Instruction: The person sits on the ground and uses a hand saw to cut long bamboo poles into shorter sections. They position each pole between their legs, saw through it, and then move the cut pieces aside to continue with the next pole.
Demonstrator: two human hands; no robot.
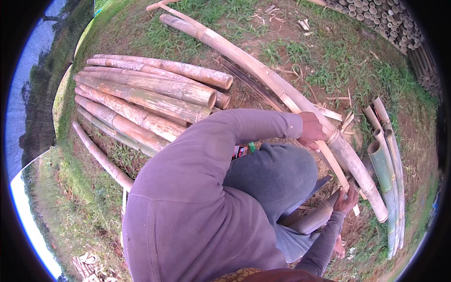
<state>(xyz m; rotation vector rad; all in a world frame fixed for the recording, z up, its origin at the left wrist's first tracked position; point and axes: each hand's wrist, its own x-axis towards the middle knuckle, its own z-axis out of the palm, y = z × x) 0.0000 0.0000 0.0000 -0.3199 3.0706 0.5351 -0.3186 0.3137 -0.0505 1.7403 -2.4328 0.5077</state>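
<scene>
grass point(164, 40), right hand point(346, 201) on bamboo strip point(333, 164)

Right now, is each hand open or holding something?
Left hand: closed, holding a pale bamboo strip.
Right hand: fingers at the strip's lower end; grip unclear.

mottled bamboo poles point(159, 88) heaped on scruffy grass point(164, 37), greenish culms point(384, 171) (hollow, naturally) off right, bamboo stack point(387, 21) way up top right
</scene>
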